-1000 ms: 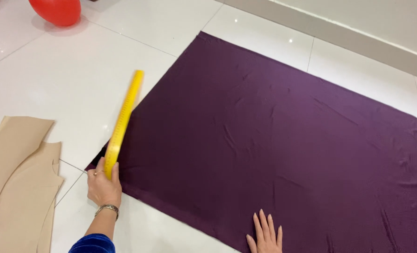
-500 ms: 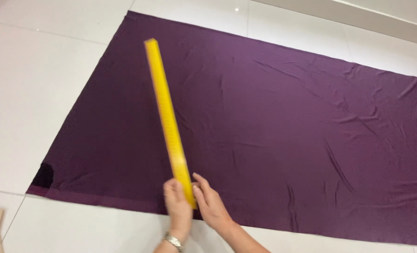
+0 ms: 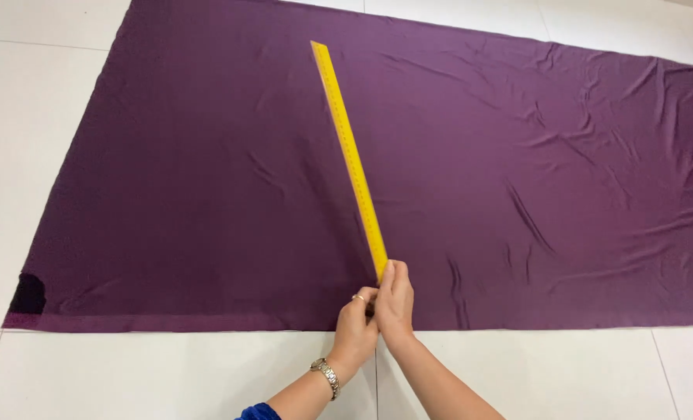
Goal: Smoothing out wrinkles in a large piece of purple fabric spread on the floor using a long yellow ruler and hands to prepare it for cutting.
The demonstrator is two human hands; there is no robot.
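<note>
Both hands, left hand [image 3: 354, 330] and right hand [image 3: 395, 299], are gripping the yellow ruler [image 3: 350, 155] at lower centre, now lying farther right across the purple fabric [image 3: 518, 171].

Deep purple cloth [image 3: 206, 179], bright yellow ruler [image 3: 348, 152], glossy white tiles [image 3: 35, 101], plus a silver watch [image 3: 329, 376] and blue sleeve [image 3: 258, 412].

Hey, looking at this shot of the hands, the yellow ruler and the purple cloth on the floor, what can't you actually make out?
Head view, the only one:
- Near end of the yellow ruler: covered by the left hand and right hand.
- Ruler markings: too small to read.
- Purple cloth: cut off by the top and right edges of the picture.
- Dark patch at the cloth's near left corner: unclear what it is.
- Whether the ruler lies flat or is tilted: cannot tell.
</note>
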